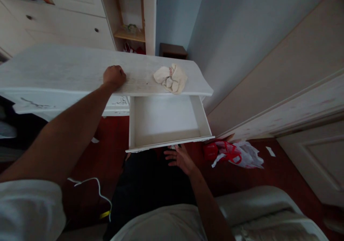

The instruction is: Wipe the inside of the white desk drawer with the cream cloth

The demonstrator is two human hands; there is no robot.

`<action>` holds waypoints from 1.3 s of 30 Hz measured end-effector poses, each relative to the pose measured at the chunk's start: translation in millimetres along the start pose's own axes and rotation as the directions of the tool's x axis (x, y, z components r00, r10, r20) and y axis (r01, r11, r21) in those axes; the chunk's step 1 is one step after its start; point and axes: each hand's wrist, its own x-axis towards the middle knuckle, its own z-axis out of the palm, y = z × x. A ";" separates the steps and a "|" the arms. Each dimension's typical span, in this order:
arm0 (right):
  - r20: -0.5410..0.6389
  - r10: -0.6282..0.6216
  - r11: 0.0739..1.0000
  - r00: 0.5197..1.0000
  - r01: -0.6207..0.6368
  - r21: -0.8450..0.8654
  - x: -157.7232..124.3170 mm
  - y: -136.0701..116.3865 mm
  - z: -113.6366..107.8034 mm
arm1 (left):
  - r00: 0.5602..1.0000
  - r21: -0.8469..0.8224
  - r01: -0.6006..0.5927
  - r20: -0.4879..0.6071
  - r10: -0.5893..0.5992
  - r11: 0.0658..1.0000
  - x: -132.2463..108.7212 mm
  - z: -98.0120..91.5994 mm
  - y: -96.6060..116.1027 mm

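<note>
My left hand (114, 76) rests as a closed fist on the top of a white dresser (67, 72). A crumpled cream cloth (171, 78) lies on that top, to the right of the fist. Below it an empty white drawer (206, 121) stands pulled out. My right hand (180, 158) hangs just under the drawer's front edge, fingers spread, holding nothing that I can see.
A red and white plastic bag (236, 154) lies on the dark red floor by the right wall. A white cord (94, 189) trails on the floor at left. White cabinets and a wooden shelf (130, 34) stand behind the dresser. A pale cushion (255, 205) is at lower right.
</note>
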 end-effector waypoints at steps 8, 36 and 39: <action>0.028 0.093 0.995 0.995 -0.092 -0.031 -1.9 -8.7 -14.0 | 1.000 -0.045 0.020 0.023 -0.019 0.999 0.5 4.0 -0.6; -0.132 -0.256 0.961 0.958 0.238 -0.140 30.7 -51.9 17.6 | 1.000 -0.036 0.007 -0.013 -0.008 0.999 4.2 8.7 -4.0; -0.173 -0.270 0.960 0.947 0.252 -0.124 50.1 -58.5 16.0 | 1.000 -0.006 0.018 -0.012 -0.018 1.000 5.1 8.8 -4.8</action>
